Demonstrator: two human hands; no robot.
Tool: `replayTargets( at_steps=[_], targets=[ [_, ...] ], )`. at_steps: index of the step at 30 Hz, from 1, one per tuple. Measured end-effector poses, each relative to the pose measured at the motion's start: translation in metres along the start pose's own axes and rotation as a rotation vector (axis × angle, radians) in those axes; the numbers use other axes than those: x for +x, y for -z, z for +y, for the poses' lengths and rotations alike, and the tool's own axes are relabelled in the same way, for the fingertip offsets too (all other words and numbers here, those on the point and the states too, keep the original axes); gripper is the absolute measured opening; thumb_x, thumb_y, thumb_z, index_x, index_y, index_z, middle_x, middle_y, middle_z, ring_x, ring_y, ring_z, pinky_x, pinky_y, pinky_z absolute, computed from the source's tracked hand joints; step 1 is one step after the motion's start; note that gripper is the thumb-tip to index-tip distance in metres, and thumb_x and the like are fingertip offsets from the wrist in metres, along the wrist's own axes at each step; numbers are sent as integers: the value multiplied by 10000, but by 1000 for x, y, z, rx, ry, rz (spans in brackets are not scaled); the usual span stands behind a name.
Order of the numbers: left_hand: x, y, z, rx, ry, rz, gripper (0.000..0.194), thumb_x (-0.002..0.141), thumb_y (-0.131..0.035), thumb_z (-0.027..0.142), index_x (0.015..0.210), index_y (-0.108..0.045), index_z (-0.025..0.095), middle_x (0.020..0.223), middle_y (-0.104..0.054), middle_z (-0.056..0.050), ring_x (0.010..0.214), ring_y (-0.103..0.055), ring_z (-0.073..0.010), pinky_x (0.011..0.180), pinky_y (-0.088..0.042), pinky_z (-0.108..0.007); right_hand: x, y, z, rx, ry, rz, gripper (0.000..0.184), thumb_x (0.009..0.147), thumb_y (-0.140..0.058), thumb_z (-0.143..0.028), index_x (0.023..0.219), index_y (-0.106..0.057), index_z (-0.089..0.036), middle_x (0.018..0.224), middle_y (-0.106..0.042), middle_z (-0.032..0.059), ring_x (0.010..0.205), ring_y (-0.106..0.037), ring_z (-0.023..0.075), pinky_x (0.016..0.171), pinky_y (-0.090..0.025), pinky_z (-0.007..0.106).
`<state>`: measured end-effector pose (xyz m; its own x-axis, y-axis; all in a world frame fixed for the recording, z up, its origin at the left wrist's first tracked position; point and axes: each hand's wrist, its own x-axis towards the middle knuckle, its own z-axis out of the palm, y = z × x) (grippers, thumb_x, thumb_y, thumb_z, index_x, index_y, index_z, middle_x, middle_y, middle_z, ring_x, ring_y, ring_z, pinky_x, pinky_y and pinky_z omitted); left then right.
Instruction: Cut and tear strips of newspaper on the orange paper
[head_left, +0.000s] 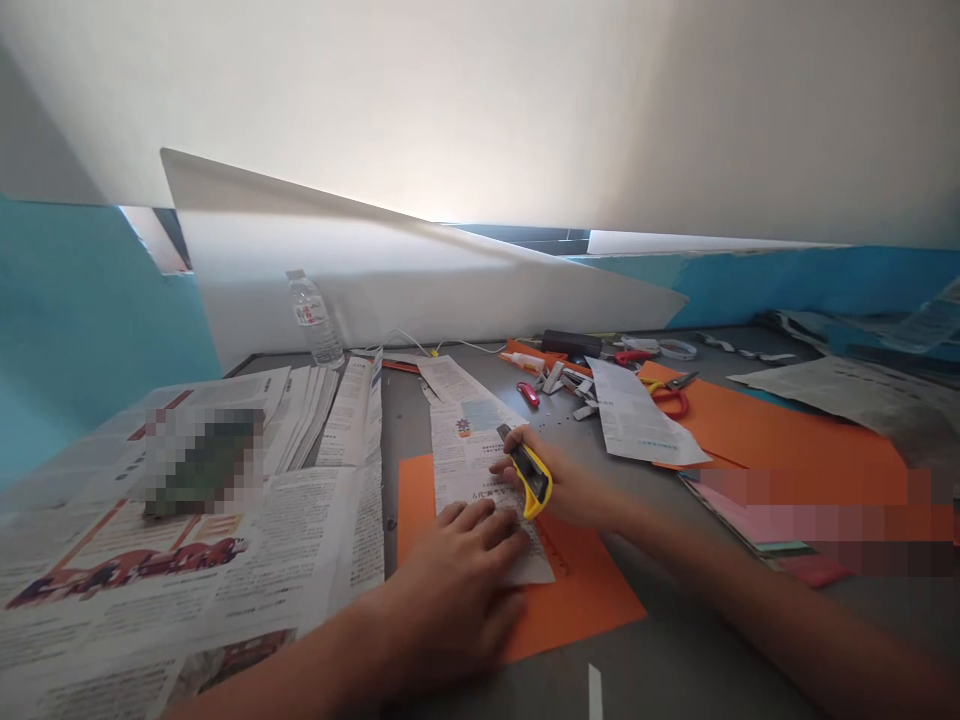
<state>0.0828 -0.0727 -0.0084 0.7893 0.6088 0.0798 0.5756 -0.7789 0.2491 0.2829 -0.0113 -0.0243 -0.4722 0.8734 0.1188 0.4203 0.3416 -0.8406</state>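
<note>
And here's the left hand (472, 560), palm down, fingers out nearly straight with small gaps between them, pressing on the near part of a newspaper strip (469, 470) and gripping nothing. Just beyond it, the right hand (559, 485) has its fingers curled closed about a yellow knife (535, 485), front end pointing forward and a little left over the newsprint; whether the blade is out, or touching the paper, I cannot tell. The newspaper strip lies lengthwise across an orange sheet (600, 600), its far part running past that sheet's edge onto the grey table (645, 545). Now, handling: this newsprint looks feather-light, limp and easily torn, so flat fingers spread near its edge should suit it better than a pinch at one corner, which could crease or rip it. The orange sheet underneath seems a bit stiffer and smooth enough to slide, so a firm palm across both layers ought to steady them. The knife looks light and rigid, best held by its yellow body, well back from the front end. Over to the right, red-handled scissors (673, 397) rest on more orange paper (795, 420), well apart from both hands.
</note>
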Motion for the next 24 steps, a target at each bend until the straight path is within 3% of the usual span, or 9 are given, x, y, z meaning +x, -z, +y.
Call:
replayTargets(
  at_steps=[4, 9, 11, 14, 16, 19, 24],
  targets=[
    [-11, 7, 17, 44, 76, -39, 351, 854, -544, 370, 1144, -586, 176, 1137, -601, -123, 1043, -548, -291, 907, -478, -450, 3, 5, -2, -103, 3, -73, 175, 875, -528, -191, 1004, -419, -239, 890, -678, 6, 776, -616, 167, 714, -481, 301],
    [-24, -10, 24, 200, 129, -149, 434, 844, -587, 427, 1140, -609, 109, 964, -638, -135, 868, -595, -290, 744, -528, -403, 2, 6, -6, -212, 25, -95, 260, 820, -532, -107, 1041, -479, -235, 894, -673, 16, 774, -621, 176, 686, -471, 288],
    [-27, -19, 21, 249, 76, -102, 486, 864, -562, 477, 1182, -589, 111, 978, -652, -134, 862, -608, -289, 729, -527, -397, 3, 6, -5, -218, 40, -96, 245, 830, -523, -109, 1039, -481, -229, 907, -674, 25, 784, -623, 179, 689, -472, 290],
    [-27, -27, 16, 313, -63, 7, 576, 895, -491, 529, 1272, -527, 96, 1221, -613, -180, 1043, -598, -332, 849, -501, -433, 5, 6, -3, -198, 50, -103, 205, 865, -514, -149, 1050, -462, -222, 912, -672, 31, 789, -630, 181, 692, -480, 297],
    [-26, -32, 14, 395, -130, 34, 499, 948, -434, 432, 1299, -507, 86, 1325, -570, -173, 1154, -564, -334, 915, -475, -425, 6, 7, -2, -182, 50, -125, 187, 882, -511, -171, 1049, -445, -223, 922, -673, 30, 795, -637, 179, 694, -485, 297],
    [-26, -41, 13, 503, -148, 59, 373, 979, -366, 232, 1290, -518, 93, 1316, -594, -135, 1163, -584, -300, 904, -482, -384, 6, 7, -2, -185, 47, -140, 164, 898, -513, -204, 1034, -425, -229, 956, -677, 33, 822, -649, 184, 706, -490, 300],
    [-32, -57, 15, 548, -118, 232, 350, 961, -382, 184, 1267, -535, 110, 1301, -609, -122, 1140, -608, -289, 890, -481, -381, 2, 8, -6, -166, -1, -131, 136, 924, -494, -277, 1015, -403, -232, 1001, -697, 57, 874, -669, 212, 717, -500, 313]
  ],
)
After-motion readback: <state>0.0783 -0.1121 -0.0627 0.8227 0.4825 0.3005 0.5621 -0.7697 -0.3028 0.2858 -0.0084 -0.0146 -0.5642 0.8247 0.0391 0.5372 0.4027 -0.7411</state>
